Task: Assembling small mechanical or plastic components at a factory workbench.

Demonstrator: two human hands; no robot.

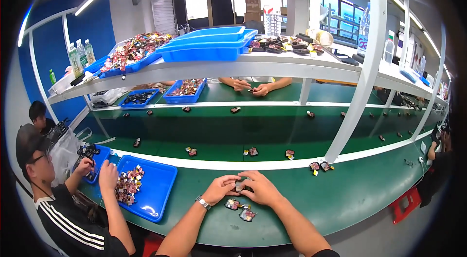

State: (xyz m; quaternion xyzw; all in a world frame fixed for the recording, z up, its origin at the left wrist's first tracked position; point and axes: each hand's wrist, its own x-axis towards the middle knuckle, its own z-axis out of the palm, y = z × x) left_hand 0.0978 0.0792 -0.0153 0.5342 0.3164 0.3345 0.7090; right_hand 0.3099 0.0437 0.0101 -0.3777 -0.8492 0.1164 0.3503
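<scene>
Over the green bench, my left hand (220, 191) and my right hand (261, 189) meet with fingertips closed around a small greyish electronic part (239, 186). Fingers cover most of its outline, so its exact kind is hidden. Just below my hands lie a small red-and-black circuit-board piece (232, 203) and a second circuit-board piece (247, 214), both flat on the green surface. A watch with a metal band (203, 202) is on my left wrist.
A blue tray (165, 194) of circuit-board pieces stands left, beside a seated co-worker (73, 208). Beyond a white rail runs a green conveyor belt (214, 133) with scattered pieces. Another person's hands (253, 88) work opposite. A white post (357, 82) rises right; an overhead shelf (204, 68) holds blue trays.
</scene>
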